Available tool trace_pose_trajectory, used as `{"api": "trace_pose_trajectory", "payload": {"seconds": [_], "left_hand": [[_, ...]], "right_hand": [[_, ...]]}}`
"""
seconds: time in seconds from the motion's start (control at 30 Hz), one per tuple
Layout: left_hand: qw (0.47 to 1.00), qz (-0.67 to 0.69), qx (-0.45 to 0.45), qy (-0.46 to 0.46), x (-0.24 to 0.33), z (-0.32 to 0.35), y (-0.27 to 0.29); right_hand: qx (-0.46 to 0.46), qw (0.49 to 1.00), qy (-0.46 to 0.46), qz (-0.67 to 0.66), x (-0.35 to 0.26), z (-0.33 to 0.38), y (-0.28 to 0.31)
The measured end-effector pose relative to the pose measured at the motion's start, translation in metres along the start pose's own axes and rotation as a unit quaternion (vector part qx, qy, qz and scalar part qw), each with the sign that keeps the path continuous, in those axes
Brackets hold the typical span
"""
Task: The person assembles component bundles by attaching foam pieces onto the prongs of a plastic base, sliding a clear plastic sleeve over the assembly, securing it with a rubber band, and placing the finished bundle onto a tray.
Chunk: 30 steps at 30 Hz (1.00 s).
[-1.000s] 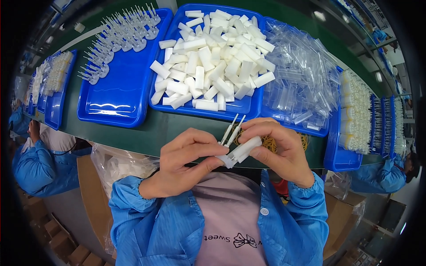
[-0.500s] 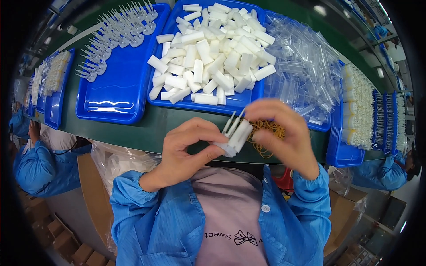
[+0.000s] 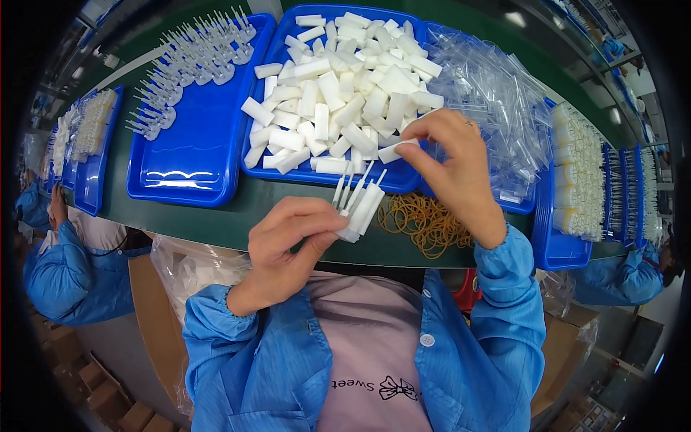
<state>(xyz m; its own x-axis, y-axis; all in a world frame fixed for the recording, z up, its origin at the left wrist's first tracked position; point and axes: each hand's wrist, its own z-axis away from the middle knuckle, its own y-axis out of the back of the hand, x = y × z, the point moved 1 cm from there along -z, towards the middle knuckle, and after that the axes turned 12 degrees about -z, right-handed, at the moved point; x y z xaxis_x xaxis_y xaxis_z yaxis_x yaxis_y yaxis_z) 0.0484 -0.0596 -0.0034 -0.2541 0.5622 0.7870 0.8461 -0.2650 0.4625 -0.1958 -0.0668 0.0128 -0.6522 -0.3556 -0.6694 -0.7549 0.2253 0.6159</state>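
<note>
Spanning green table (image 3: 216,216) — blue trays (image 3: 194,155)

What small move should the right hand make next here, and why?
Probably carry the white block pinched in the right hand down to the bundle held by the left hand. The bundle already groups like blocks with prongs up, and the two hands are apart.

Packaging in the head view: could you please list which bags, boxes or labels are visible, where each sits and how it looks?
Clear plastic sleeves: heaped at the right of the belt, glossy, transparent.
Clear plastic bag: below the belt edge, left of the lap, crumpled.
Cardboard boxes: floor, lower left, brown.
No labels or screens show.
</note>
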Motion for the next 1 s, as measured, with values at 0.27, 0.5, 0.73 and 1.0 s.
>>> {"api": "trace_pose_trajectory", "payload": {"seconds": [0.27,0.5,0.73,1.0], "left_hand": [[0.994,-0.029,0.000,-0.103,0.006,-0.005,0.001],[0.992,-0.027,-0.018,-0.120,0.008,-0.006,0.003],[0.987,-0.036,-0.040,-0.149,0.009,-0.009,0.005],[0.985,-0.014,-0.052,-0.165,0.007,-0.008,0.006]], "right_hand": [[-0.024,0.937,-0.149,-0.315,-0.006,0.000,0.020],[-0.076,0.909,-0.198,-0.359,-0.005,0.001,0.022],[-0.095,0.900,-0.196,-0.377,-0.003,0.000,0.024],[-0.132,0.890,-0.195,-0.390,-0.006,0.001,0.024]]}}
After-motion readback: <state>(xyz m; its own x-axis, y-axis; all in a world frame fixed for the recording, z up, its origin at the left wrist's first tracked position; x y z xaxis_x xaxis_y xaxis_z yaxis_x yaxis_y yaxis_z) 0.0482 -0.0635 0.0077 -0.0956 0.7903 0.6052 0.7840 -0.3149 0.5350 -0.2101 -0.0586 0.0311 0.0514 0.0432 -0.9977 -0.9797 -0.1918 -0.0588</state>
